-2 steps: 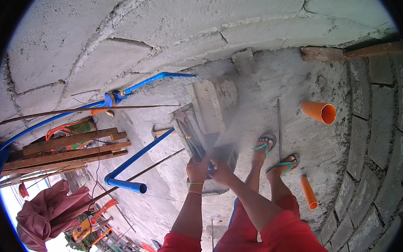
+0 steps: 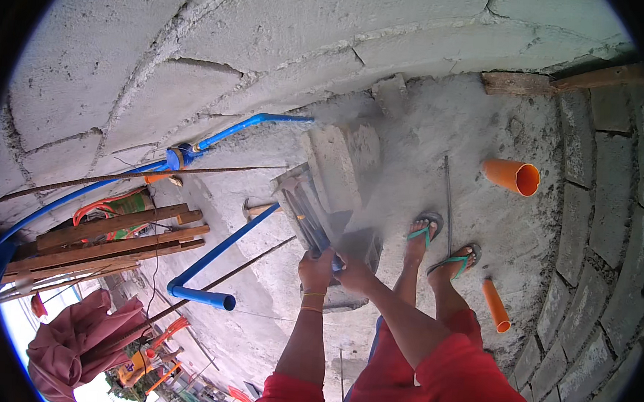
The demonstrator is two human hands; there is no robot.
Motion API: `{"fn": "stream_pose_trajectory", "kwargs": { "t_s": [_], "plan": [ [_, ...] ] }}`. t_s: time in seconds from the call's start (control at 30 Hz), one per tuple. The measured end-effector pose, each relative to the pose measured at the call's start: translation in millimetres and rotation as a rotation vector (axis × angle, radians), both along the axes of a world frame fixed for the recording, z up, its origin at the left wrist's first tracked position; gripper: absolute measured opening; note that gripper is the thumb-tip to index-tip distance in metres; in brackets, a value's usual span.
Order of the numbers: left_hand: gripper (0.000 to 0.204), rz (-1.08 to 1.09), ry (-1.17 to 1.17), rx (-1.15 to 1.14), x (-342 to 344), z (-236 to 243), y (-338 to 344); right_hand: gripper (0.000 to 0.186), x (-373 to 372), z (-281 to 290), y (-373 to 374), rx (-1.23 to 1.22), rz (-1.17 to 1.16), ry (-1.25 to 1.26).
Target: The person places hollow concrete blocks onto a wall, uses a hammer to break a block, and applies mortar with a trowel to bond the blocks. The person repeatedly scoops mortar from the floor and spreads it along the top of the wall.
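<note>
My left hand [image 2: 315, 270] is closed on a dark blue hand tool [image 2: 321, 241], mostly hidden by my fingers and by dust. Closed against the same tool, my right hand [image 2: 355, 274] sits just beside the left one. Beneath them, a grey hollow concrete block [image 2: 298, 208] lies on the concrete floor, its cells facing up. Another concrete block [image 2: 332, 161] rests against its far side. Grey dust drifts from the tool toward the far wall and blurs the blocks' right side. What the tool's working end touches is unclear.
A bent blue pipe [image 2: 215, 259], a steel bar [image 2: 233, 271] and a hammer [image 2: 248, 210] lie to the left, near stacked wooden planks [image 2: 105, 243]. Orange pipes [image 2: 496, 306] stand up on the right. A block wall [image 2: 605, 218] curves along the right side. My sandalled feet [image 2: 425, 228] are beside the block.
The dust cloud has shifted slightly and looks a little thinner near the tool. Both hands keep their place and grip.
</note>
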State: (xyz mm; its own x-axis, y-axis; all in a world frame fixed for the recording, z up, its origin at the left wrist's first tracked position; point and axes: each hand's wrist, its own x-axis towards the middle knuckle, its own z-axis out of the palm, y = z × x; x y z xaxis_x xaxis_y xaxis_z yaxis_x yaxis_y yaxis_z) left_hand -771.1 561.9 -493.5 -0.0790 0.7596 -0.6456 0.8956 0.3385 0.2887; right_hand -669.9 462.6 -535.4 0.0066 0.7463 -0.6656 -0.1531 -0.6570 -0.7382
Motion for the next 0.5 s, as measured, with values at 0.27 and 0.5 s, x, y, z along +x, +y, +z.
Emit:
{"fn": "stream_pose_trajectory", "kwargs": {
  "t_s": [0.27,0.5],
  "plan": [
    [0.035,0.576,-0.784,-0.367,-31.7,15.3,10.9,0.029,42.0,50.0,31.1,0.054,-0.059,0.167],
    [0.060,-0.089,0.062,0.108,5.9,4.0,7.9,0.018,108.1,131.4,-48.8,0.226,-0.144,0.334]
  ]
}}
